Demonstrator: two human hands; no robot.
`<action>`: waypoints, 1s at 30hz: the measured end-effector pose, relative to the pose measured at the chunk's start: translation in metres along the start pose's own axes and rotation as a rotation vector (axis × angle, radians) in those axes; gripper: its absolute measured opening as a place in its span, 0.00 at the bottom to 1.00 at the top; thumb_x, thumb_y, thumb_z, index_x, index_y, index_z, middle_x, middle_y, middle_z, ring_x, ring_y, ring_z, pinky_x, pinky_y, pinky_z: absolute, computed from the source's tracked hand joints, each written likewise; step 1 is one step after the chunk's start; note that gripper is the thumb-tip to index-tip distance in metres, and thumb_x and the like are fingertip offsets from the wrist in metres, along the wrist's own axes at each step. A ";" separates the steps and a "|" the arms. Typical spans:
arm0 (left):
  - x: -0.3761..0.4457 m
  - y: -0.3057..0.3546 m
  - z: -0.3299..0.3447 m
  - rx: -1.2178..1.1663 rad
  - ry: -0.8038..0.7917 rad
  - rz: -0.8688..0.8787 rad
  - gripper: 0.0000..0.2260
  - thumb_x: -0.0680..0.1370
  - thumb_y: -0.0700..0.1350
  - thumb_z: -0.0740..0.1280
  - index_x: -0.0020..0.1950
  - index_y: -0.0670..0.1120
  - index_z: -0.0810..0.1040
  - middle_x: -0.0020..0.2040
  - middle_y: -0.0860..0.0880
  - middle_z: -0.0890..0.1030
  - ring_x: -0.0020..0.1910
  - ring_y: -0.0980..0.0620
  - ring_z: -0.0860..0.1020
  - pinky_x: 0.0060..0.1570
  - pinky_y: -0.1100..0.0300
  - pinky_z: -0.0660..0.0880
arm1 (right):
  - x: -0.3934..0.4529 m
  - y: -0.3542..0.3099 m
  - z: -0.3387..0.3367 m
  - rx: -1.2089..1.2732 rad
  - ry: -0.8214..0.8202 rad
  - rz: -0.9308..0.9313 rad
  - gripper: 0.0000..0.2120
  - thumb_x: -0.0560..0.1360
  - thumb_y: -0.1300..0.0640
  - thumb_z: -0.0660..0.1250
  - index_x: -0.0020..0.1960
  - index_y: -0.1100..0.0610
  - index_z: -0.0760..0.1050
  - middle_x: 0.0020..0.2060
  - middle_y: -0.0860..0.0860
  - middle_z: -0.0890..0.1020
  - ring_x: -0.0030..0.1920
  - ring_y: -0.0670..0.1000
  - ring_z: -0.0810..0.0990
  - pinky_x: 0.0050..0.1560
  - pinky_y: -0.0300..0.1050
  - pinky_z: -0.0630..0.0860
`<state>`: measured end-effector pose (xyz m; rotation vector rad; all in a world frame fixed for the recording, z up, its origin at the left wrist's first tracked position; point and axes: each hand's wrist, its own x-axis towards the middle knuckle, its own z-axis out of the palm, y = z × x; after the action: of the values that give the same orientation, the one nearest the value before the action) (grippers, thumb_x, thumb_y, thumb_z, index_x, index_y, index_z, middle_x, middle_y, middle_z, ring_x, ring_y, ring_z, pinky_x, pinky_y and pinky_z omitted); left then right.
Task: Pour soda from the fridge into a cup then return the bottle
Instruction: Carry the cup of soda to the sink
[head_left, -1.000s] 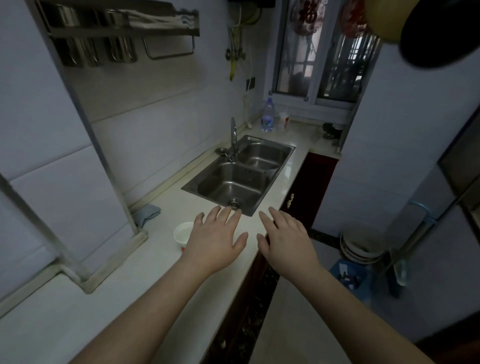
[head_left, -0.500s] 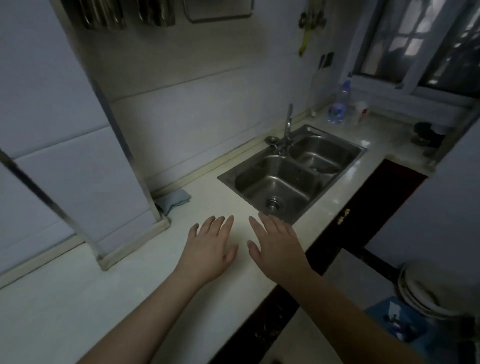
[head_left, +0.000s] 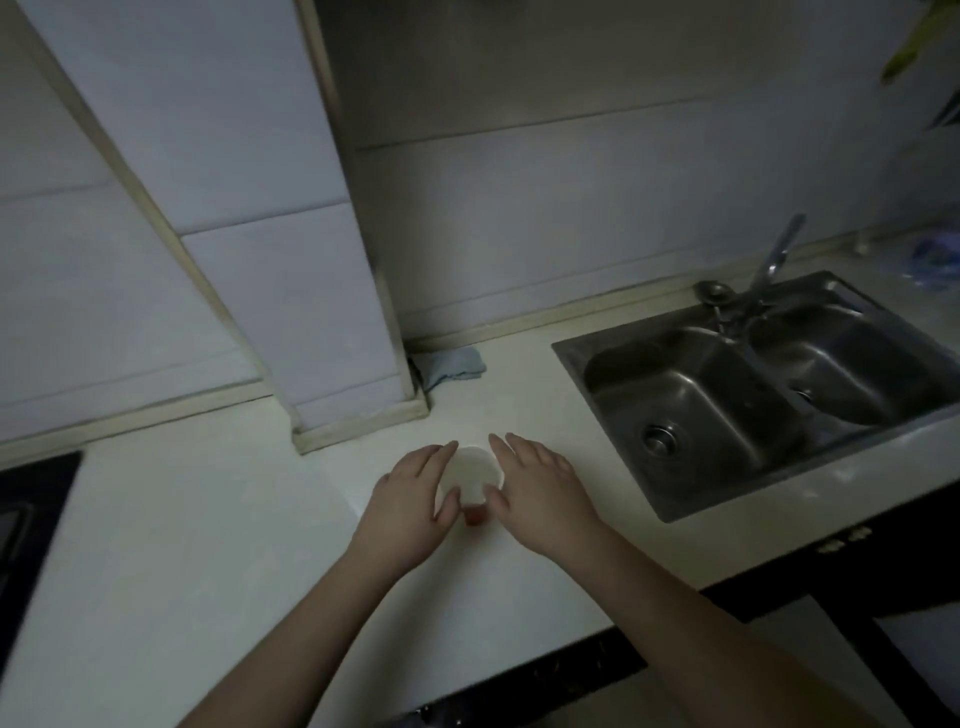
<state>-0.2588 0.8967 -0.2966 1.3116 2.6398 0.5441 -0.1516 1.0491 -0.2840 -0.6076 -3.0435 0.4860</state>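
Note:
A small white cup (head_left: 470, 475) with a red base stands upright on the pale counter (head_left: 208, 545), and it looks empty. My left hand (head_left: 410, 499) lies against its left side with fingers stretched forward and the thumb across the cup's near rim. My right hand (head_left: 540, 493) flanks the cup's right side, fingers straight, thumb close to the rim. Neither hand wraps round the cup. No soda bottle and no fridge are in view.
A steel double sink (head_left: 571, 347) with a faucet (head_left: 779, 249) sits to the right. A blue cloth (head_left: 452, 364) lies behind a tiled column (head_left: 322, 260). A dark stove top (head_left: 31, 519) is at the left edge, and a blurred blue bottle (head_left: 935, 260) at far right.
My view has swung left and down, away from the window. Both hands have moved from in front of the sink to either side of the white cup.

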 end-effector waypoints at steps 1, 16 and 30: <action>-0.001 -0.006 0.002 -0.080 0.002 -0.040 0.30 0.76 0.60 0.53 0.76 0.49 0.65 0.71 0.50 0.71 0.70 0.50 0.69 0.67 0.55 0.68 | 0.007 -0.002 0.006 0.008 -0.026 -0.005 0.32 0.78 0.42 0.55 0.78 0.51 0.50 0.76 0.51 0.58 0.74 0.52 0.58 0.71 0.49 0.56; -0.002 -0.058 0.057 -0.550 -0.146 -0.383 0.22 0.81 0.45 0.62 0.75 0.48 0.66 0.72 0.50 0.71 0.68 0.53 0.70 0.67 0.59 0.66 | 0.062 0.011 0.067 0.495 -0.231 0.066 0.59 0.59 0.41 0.80 0.78 0.45 0.44 0.75 0.48 0.57 0.72 0.49 0.60 0.67 0.47 0.64; -0.008 -0.067 0.079 -0.701 -0.211 -0.570 0.18 0.82 0.44 0.59 0.72 0.51 0.69 0.67 0.51 0.75 0.66 0.52 0.72 0.60 0.64 0.64 | 0.058 0.026 0.091 0.674 -0.026 0.075 0.43 0.58 0.51 0.83 0.68 0.51 0.66 0.62 0.46 0.72 0.61 0.47 0.71 0.59 0.38 0.66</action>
<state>-0.2808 0.8733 -0.3949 0.3697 2.1673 1.0217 -0.2013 1.0662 -0.3816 -0.6595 -2.6113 1.4304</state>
